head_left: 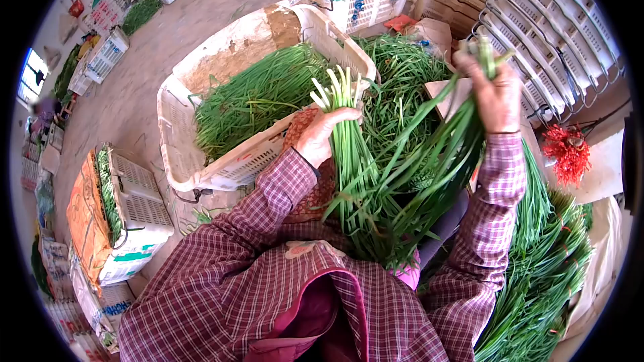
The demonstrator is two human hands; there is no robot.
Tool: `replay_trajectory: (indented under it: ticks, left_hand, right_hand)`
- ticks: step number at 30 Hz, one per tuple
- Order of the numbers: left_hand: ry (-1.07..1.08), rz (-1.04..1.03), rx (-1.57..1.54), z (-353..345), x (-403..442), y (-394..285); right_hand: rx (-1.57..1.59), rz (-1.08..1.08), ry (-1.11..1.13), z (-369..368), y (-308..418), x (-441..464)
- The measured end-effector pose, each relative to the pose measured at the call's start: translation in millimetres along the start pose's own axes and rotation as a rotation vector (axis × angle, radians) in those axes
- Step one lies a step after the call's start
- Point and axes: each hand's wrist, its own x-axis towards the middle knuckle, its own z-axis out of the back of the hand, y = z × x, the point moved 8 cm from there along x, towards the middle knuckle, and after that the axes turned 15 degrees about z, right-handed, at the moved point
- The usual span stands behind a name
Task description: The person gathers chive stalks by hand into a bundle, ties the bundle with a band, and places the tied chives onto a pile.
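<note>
L hand [325, 135] grips greens bunch [353, 169], R hand [500, 99] 2nd bunch [451, 135], lvs hanging below.

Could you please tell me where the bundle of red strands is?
In the head view, the bundle is at right, below the stacked white crates and right of the right hand.

1. Cannot trace clear finger outlines on the right hand [493, 90] (rather smeared), nor the leafy bunch [446, 161] inside its grip.
2. Cannot see most fingers of the left hand [323, 135], hidden behind the white-stemmed bundle [352, 154].
3. Cannot follow the plaid garment [201, 308] or the heap of greens [543, 275] past the bottom edge.
4. Cannot identify the purple shape [45, 108] at far left, too blurred.
</note>
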Motion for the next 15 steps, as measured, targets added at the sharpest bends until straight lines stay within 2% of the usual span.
replay_trajectory:
  ticks: [1,3,5,7,9,11,13,15]
  left_hand:
    - [-0.003,0.031,-0.012,-1,-6,-3]
    - [0.055,0.022,-0.013,-2,-7,-6]
    - [0.209,-0.042,-0.065,-8,-9,-12]
    - [0.274,-0.083,-0.005,-18,-15,-16]
    - [0.277,-0.085,0.028,-28,-21,-17]
    - [0.27,-0.066,0.062,-36,-24,-14]
    - [0.24,-0.067,0.119,-36,-19,-10]
    - [0.192,-0.051,0.137,-38,-22,-7]
  right_hand:
    - [-0.056,-0.033,-0.075,23,-3,7]
    - [-0.283,0.075,-0.182,50,5,19]
    - [-0.556,0.062,-0.092,55,-17,18]
    - [-0.618,0.082,-0.043,34,-19,9]
    - [-0.223,-0.04,0.033,-2,-23,-4]
    - [-0.005,-0.333,0.243,-43,-20,-25]
    - [0.118,-0.295,0.287,-80,-14,-43]
    - [0.422,-0.29,0.263,-109,3,-50]
